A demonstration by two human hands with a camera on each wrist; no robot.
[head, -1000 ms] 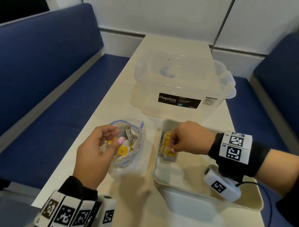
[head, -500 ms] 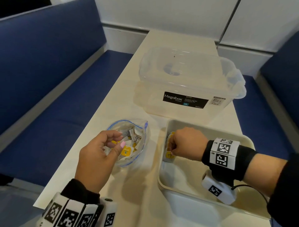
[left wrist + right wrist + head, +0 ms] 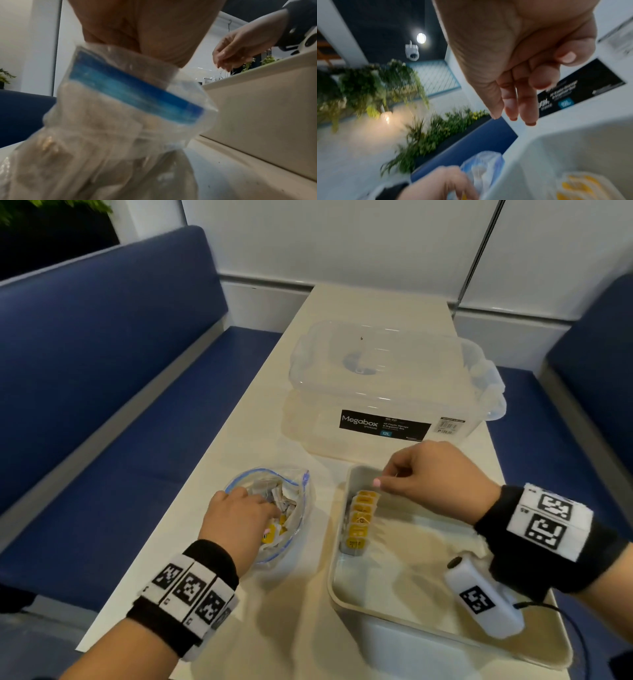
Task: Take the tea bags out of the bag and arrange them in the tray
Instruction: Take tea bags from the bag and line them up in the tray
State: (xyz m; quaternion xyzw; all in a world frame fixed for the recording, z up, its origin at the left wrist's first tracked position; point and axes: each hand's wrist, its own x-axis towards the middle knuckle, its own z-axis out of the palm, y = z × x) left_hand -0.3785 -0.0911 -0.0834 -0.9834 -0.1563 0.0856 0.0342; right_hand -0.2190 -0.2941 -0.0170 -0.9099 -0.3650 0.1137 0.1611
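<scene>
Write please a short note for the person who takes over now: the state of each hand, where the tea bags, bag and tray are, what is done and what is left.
Left hand: fingers down inside the open zip bag; whether it grips a tea bag cannot be seen.
Right hand: holds nothing, fingers loosely curled, above the far left corner of the tray.
Done: a row of tea bags stands along the tray's left wall.
Left: more tea bags lie in the zip bag; most of the tray floor is bare.
The clear storage box stands closed behind both.

Bag (image 3: 274, 508) left of tray (image 3: 404, 594); storage box (image 3: 387, 392) behind both.
</scene>
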